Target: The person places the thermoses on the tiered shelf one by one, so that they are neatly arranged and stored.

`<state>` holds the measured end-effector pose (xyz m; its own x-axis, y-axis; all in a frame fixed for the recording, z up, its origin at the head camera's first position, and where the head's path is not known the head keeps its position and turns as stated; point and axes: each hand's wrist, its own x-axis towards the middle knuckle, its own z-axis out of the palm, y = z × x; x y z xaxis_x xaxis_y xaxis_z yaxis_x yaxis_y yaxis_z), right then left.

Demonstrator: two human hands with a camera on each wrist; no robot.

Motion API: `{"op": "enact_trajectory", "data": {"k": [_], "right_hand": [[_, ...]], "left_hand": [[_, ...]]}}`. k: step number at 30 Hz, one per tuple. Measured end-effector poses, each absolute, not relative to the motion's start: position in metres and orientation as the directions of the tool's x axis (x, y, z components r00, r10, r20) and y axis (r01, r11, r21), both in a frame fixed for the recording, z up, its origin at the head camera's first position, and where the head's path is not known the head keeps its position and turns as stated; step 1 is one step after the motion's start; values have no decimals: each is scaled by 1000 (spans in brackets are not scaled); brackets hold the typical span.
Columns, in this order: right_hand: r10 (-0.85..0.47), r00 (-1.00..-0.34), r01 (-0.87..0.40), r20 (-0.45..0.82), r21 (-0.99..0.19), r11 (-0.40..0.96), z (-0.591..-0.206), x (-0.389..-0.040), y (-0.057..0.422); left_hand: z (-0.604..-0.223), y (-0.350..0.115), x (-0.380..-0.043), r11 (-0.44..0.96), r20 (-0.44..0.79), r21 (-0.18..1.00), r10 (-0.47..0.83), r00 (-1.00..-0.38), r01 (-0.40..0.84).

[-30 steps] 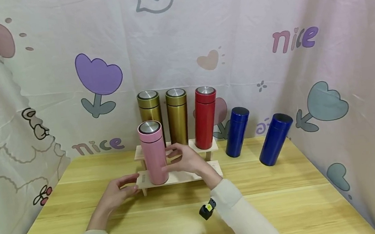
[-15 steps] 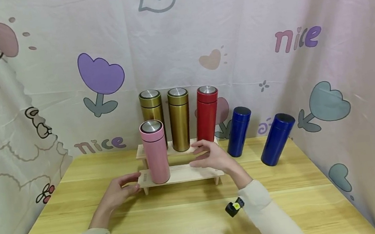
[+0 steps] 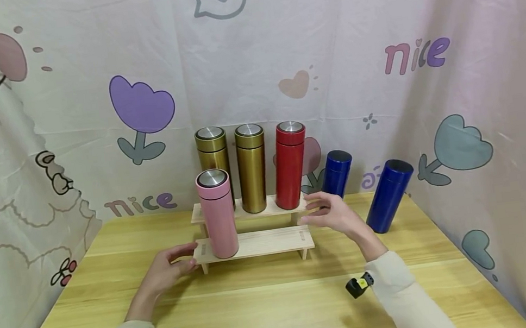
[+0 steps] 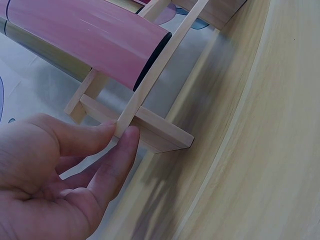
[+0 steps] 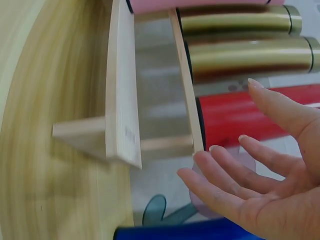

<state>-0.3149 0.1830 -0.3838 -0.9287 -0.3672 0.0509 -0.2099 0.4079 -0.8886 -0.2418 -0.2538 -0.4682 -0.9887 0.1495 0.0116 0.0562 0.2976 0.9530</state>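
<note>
A two-tier wooden display rack (image 3: 272, 241) stands on the table. My left hand (image 3: 164, 272) pinches the left end of its lower shelf between thumb and fingers, seen close in the left wrist view. On that shelf, at the left, a pink thermos (image 3: 219, 221) stands upright. Two gold thermoses (image 3: 252, 173) and a red thermos (image 3: 290, 169) line the upper tier, the left gold one partly hidden behind the pink. My right hand (image 3: 335, 214) holds nothing, fingers spread beside the rack's right end. In the right wrist view its fingers reach near the red thermos (image 5: 240, 117).
Two blue thermoses stand on the table right of the rack: a nearer one (image 3: 387, 198) and one farther back (image 3: 338, 171), its lower part behind my right hand. A printed curtain (image 3: 231, 69) hangs along the table's back and sides.
My right hand has left the pink thermos and moved right along the rack, past its right end. The left hand stays at the left end, and the thermoses keep their places.
</note>
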Motion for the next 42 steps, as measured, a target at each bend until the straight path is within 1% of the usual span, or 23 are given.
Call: {"op": "enact_trajectory", "data": {"k": [7,12,24,32,42], "right_hand": [[-312,-949,-198,49,-861,468,-392,-320,204],[-253,-967,-161,32,-846,508,-402,-325,217],[-117,-993,-97,36,-813,574,-417,-336,246],[-58,-998,-57,28,-804,591,-422,-345,256],[-15,-1000,-10,0,-784,621,-432,-368,256]], "left_hand": [[-468,-254,-241,293,6,955,151,-989,51],[-468,-253,-240,303,7,952,145,-989,51],[-469,-253,-241,307,3,951,142,-990,47],[-469,-253,-241,305,7,951,140,-990,50],[-468,-253,-241,294,5,955,143,-990,47]]}}
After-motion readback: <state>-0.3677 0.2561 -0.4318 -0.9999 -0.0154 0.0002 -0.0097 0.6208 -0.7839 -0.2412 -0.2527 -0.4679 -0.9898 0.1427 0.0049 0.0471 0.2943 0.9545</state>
